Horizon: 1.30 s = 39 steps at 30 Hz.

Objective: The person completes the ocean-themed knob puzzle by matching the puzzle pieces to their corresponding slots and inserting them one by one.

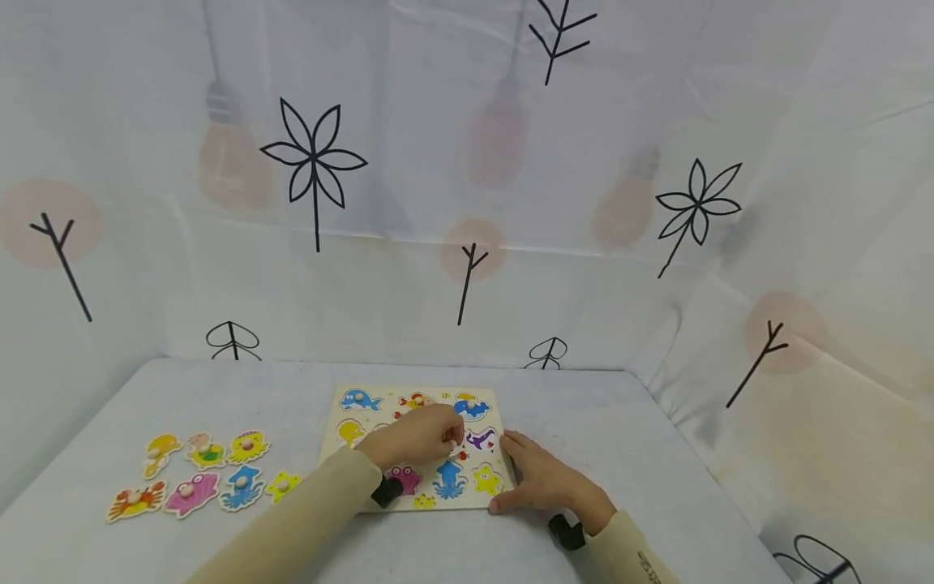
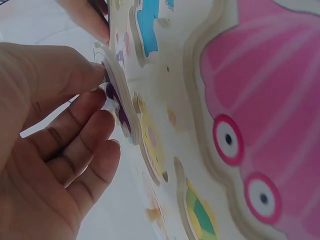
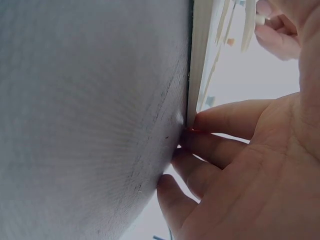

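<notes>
My left hand (image 1: 419,434) is over the right half of a wooden puzzle board (image 1: 368,507). Its thumb and index finger pinch a purple puzzle piece (image 2: 123,107), tilted close to the board's face; in the head view the hand mostly hides it. The other fingers are loosely bent, off the board. My right hand (image 1: 547,478) rests at the board's right side, fingertips (image 3: 202,122) against its edge and the table, thumb by the near right corner. A purple picture (image 1: 481,440) shows just right of the left hand. Blue whale pieces (image 1: 360,399) with knobs sit along the board's far row.
Left of the board lie several loose knobbed pieces, among them a crab (image 1: 136,501), a pink shell (image 1: 192,495), a blue squid (image 1: 242,488), a yellow octopus (image 1: 249,446) and a star (image 1: 283,485). White printed cloth (image 1: 409,308) walls the table's back and sides.
</notes>
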Available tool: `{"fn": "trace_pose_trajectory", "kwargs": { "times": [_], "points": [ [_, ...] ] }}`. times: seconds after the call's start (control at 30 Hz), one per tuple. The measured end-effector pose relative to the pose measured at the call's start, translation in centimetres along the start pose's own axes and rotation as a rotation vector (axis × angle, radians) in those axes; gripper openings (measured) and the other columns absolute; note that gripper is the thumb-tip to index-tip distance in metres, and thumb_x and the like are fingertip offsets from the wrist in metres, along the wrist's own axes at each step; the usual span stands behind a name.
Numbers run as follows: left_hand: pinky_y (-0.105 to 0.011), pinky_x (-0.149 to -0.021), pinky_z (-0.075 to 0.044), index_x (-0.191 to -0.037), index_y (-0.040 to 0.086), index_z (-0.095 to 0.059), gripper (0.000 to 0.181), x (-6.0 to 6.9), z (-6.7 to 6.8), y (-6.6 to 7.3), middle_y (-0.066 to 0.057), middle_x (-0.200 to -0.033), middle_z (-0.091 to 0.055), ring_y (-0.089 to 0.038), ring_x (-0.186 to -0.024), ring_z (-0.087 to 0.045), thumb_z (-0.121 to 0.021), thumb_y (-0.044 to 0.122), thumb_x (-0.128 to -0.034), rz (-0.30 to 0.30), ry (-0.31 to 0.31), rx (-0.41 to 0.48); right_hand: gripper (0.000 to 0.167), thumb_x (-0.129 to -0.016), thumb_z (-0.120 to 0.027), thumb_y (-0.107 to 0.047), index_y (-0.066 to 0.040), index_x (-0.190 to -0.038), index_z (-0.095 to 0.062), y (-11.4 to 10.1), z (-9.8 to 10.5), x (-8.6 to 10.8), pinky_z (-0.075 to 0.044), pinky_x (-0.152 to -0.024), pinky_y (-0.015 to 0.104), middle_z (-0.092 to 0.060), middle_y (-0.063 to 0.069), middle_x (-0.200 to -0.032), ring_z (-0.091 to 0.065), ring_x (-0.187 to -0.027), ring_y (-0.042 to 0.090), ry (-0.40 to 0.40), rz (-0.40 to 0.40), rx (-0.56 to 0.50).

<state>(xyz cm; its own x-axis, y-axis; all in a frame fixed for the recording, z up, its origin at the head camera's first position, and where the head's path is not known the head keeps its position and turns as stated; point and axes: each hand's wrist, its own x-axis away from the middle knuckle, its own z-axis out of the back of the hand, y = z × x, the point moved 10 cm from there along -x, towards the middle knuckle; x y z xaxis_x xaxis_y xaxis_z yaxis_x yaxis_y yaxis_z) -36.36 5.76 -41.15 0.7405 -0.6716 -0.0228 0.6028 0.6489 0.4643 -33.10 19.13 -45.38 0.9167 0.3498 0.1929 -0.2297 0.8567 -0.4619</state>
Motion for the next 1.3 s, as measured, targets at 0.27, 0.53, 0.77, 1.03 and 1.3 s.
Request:
{"fn": "trace_pose_trajectory", "kwargs": {
  "times": [0.27, 0.53, 0.77, 1.03, 1.3],
  "points": [
    [-0.023, -0.068, -0.043, -0.086, 0.018, -0.064, 0.008, -1.8, -1.2, 0.8, 0.009, -0.079, -0.054, -0.008, -0.077, -0.051, -0.065, 0.011, -0.0869, -0.004, -0.035, -0.028, 0.109, -0.063, -0.08, -0.058, -0.008, -0.147, -0.033, 0.0, 0.0, -0.1, -0.024, -0.107, 0.056, -0.026, 0.012, -0.153, -0.026, -0.139, 0.034, 0.001, 0.014, -0.019],
    [-0.022, -0.063, -0.042, -0.084, 0.019, -0.065, 0.009, -2.5, -2.2, 0.5, 0.009, -0.076, -0.055, -0.007, -0.072, -0.051, -0.066, 0.011, -0.0862, 0.028, -0.074, -0.03, 0.108, -0.062, -0.081, -0.058, -0.009, -0.147, -0.034, 0.0, -0.1, -0.3, -0.024, -0.107, 0.057, -0.027, 0.012, -0.153, -0.027, -0.138, 0.034, -0.002, 0.011, -0.03],
    [-0.023, -0.064, -0.041, -0.084, 0.02, -0.064, 0.007, -2.8, -2.2, 0.4, 0.009, -0.074, -0.053, -0.007, -0.072, -0.05, -0.067, 0.014, -0.0862, 0.034, -0.07, -0.07, 0.109, -0.062, -0.081, -0.058, -0.009, -0.147, -0.034, 0.2, -0.1, -0.3, -0.024, -0.108, 0.056, -0.026, 0.012, -0.153, -0.026, -0.139, 0.034, 0.0, 0.003, -0.016],
    [-0.024, -0.065, -0.041, -0.08, 0.022, -0.06, 0.01, -3.0, -2.2, 0.4, 0.009, -0.075, -0.053, -0.008, -0.073, -0.05, -0.067, 0.018, -0.087, 0.057, -0.072, -0.109, 0.109, -0.063, -0.08, -0.059, -0.009, -0.147, -0.033, 0.2, -0.1, -0.2, -0.024, -0.107, 0.057, -0.026, 0.012, -0.153, -0.025, -0.139, 0.034, -0.002, 0.014, -0.025],
    [-0.024, -0.065, -0.041, -0.083, 0.02, -0.061, 0.008, -3.8, -2.0, 1.1, 0.009, -0.077, -0.054, -0.008, -0.074, -0.049, -0.066, 0.016, -0.0876, 0.039, -0.059, -0.086, 0.11, -0.063, -0.079, -0.059, -0.007, -0.147, -0.033, 0.1, 0.0, -0.2, -0.024, -0.107, 0.057, -0.026, 0.013, -0.153, -0.025, -0.139, 0.034, -0.003, 0.018, -0.018]
  ]
}}
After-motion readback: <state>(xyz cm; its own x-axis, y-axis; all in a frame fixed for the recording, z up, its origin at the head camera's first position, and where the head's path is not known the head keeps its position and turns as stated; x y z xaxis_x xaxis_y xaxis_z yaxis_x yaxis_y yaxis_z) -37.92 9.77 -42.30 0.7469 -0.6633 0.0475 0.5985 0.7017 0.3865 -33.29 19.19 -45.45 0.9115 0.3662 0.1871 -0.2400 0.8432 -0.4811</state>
